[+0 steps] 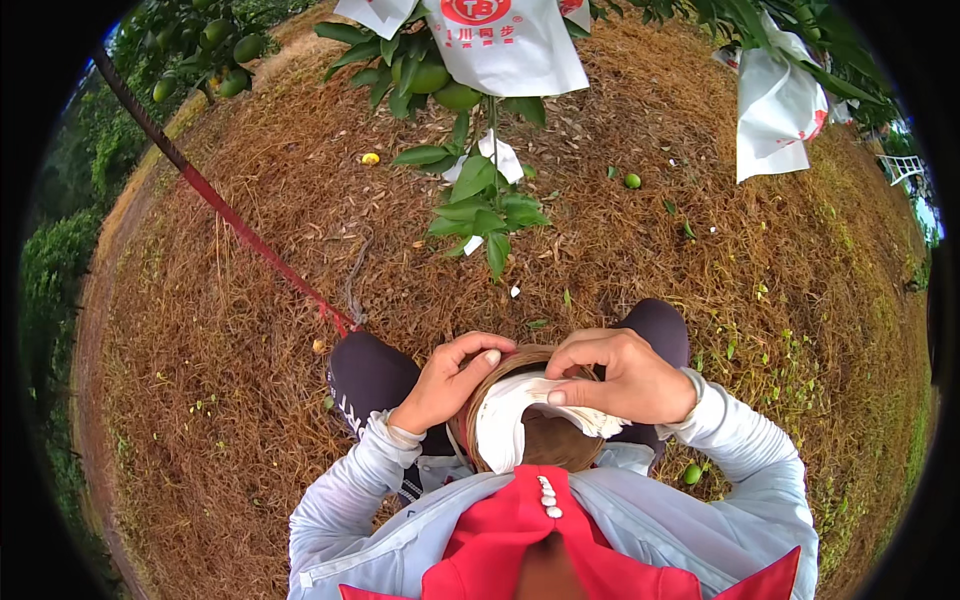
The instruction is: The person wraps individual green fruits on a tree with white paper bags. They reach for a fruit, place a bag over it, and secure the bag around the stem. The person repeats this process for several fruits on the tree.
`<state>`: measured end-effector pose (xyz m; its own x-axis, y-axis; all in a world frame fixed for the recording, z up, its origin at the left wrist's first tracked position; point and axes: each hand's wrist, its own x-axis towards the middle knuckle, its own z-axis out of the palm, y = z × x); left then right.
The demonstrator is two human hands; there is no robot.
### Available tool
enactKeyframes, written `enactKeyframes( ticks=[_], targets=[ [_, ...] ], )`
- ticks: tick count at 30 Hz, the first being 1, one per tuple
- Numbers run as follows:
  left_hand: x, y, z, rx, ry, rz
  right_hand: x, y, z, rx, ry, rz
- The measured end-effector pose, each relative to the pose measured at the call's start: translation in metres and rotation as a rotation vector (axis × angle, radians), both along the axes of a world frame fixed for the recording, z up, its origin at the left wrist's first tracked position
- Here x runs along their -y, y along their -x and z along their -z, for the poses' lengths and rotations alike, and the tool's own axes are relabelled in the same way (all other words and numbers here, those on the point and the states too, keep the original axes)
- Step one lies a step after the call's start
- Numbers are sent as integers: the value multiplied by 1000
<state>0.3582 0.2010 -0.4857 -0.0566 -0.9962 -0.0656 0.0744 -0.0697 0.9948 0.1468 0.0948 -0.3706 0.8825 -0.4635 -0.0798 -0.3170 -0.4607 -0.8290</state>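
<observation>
A round brown woven basket [568,442] sits at my waist between my knees. A curved stack of white paper bags [504,420] lines its inside. My left hand [452,379] rests at the basket's left rim, thumb and fingers bent over the edge; whether it grips the rim is unclear. At the right, my right hand [619,375] has its thumb and fingers on the upper edge of the stack, pinching the paper. Above the basket hangs a leafy citrus branch [491,210] with green fruits [429,75] and a printed white paper bag [510,49] around part of it.
A red and dark rope or strap [247,229] runs from the upper left down to my left knee. More bagged fruit [776,112] hangs at the upper right. Unbagged green fruits [247,49] hang at the upper left. Dry brown grass [225,405] covers the ground, with a fallen green fruit [632,181].
</observation>
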Motion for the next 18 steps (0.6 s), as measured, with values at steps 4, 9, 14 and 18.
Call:
enactKeyframes(
  ticks=[4,9,14,18],
  targets=[
    [-5,-5,-3,4,6,4,8,9,1,-98,16,-89],
    [-9,-8,-11,175,84,-25,1,5,-9,-108,-106,147],
    [-8,-23,-47,244,190,-234,24,6,-39,217,-701,244],
    [0,-28,-89,140,402,-497,35,2,-54,275,-731,281]
  ],
)
